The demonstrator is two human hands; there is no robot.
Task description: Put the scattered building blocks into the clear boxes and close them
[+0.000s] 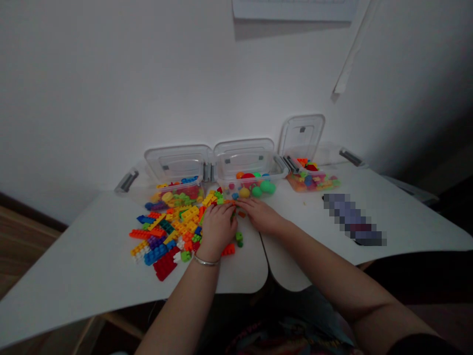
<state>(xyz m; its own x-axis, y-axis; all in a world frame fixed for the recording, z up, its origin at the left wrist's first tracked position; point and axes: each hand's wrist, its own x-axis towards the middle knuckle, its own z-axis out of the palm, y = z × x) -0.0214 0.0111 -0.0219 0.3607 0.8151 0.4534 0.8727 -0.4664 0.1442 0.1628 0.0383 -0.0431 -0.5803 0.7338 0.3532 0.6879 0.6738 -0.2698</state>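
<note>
Hiding some colourful bricks (pixel 186 221): left hand (pixel 219 227), near right hand (pixel 263 215).

We look from one head-worn camera, forward and down over the table (pixel 84 256), our hands close below, the wall (pixel 177 74) beyond.

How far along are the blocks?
Looks partway, judging by this view. Done: three clear boxes stand open, toy pieces inside each. In hand: left hand and right hand meet by the loose pile; grip unclear. Left: that pile, spread on the table before the boxes.
</note>
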